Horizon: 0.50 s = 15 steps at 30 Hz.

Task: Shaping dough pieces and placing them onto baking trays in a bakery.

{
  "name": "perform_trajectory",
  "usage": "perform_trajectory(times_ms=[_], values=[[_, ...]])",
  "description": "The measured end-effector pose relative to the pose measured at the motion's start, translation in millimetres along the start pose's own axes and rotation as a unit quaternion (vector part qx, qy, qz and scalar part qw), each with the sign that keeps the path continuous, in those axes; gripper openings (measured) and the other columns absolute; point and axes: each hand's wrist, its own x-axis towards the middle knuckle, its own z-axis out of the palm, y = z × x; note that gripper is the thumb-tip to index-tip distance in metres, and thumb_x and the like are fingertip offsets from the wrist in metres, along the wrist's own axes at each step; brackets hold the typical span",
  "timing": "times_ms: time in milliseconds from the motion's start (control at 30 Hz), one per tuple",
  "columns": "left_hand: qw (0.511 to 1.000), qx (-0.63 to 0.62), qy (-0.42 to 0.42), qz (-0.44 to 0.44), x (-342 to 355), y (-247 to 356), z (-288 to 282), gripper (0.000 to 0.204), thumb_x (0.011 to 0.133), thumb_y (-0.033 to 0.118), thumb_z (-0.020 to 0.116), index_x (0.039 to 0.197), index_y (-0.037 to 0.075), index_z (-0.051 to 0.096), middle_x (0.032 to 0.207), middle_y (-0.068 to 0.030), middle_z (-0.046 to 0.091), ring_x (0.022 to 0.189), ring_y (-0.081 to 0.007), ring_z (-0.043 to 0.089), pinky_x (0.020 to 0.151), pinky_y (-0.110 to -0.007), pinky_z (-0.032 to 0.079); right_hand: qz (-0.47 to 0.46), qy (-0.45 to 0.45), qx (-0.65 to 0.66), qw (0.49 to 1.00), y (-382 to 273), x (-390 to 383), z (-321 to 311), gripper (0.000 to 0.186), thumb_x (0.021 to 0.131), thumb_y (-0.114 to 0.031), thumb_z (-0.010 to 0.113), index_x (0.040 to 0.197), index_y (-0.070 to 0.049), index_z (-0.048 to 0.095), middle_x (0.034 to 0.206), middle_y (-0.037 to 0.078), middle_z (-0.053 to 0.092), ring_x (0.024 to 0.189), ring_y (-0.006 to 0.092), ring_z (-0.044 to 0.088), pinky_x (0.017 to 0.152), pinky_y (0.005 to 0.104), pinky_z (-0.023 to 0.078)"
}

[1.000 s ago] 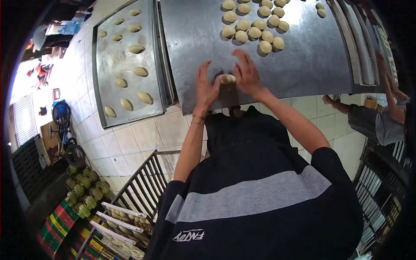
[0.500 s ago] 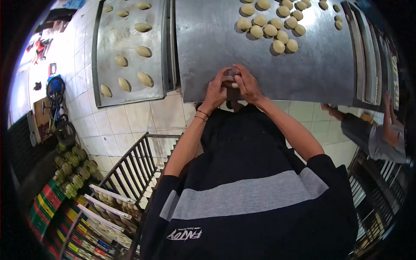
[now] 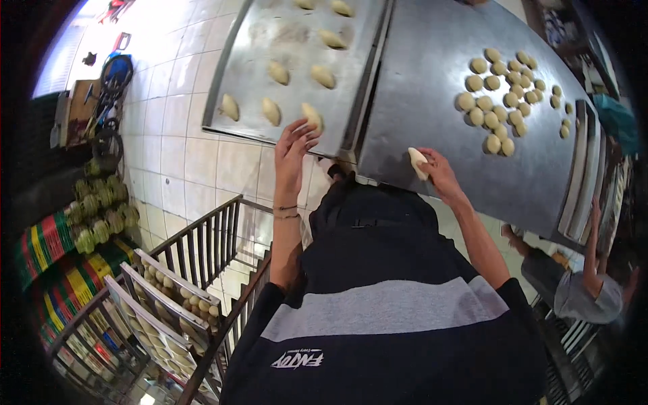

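Note:
In my right hand point(image 3: 440, 174) is a pale, spindle-shaped dough piece point(image 3: 417, 163), pinched between thumb and fingers over the near left edge of the steel table point(image 3: 418, 88). My left hand point(image 3: 297, 145) reaches to the near edge of a metal tray point(image 3: 297, 50), its fingers apart and slightly bent. Those fingertips overlap the near right shaped dough piece point(image 3: 312, 116) on the tray; whether they touch it I cannot tell. More shaped pieces, such as one dough piece point(image 3: 271, 111), lie spaced over the tray. Many round dough balls point(image 3: 499, 115) sit grouped on the table.
Stacked trays point(image 3: 580, 182) line the table's right end, and another person point(image 3: 587, 290) stands beyond. A rack of trays holding dough point(image 3: 169, 290) and a dark railing point(image 3: 202, 233) are at lower left. A bicycle point(image 3: 111, 88) and green gas cylinders point(image 3: 101, 209) stand farther left.
My hands, earlier together at the table's edge, have parted. The left has moved to the tray; the right now shows a shaped dough piece. The view has turned and shifted left.

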Motion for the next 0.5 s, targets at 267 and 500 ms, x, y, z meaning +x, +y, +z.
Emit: perform_trajectory(times_ms=[267,500], values=[[0.98,0.023,0.199,0.003,-29.3,50.6,-144.7,0.036,0.105,0.009,0.05,0.14,0.002,0.056,0.13,-0.0141,0.066,0.112,-0.0201,0.066,0.098,-0.033,0.053,-0.236,-0.241,0.376,0.863,-301.1,76.3,114.7,0.041,0.105,-0.017,0.055,0.141,0.003,0.051,0.126,0.01,0.063,0.113,0.0135,0.058,0.094,0.0297,0.049],[0.983,-0.006,0.135,0.126,51.9,122.5,-193.0,0.032,0.105,0.006,0.05,0.135,-0.004,0.055,0.125,-0.0157,0.068,0.112,-0.0207,0.066,0.095,-0.032,0.054,-0.44,0.077,-0.019,0.895,-404.4,197.5,244.7,0.066,0.089,-0.023,0.077,0.142,0.003,0.049,0.13,0.015,0.057,0.104,0.0203,0.061,0.093,0.0332,0.05]])
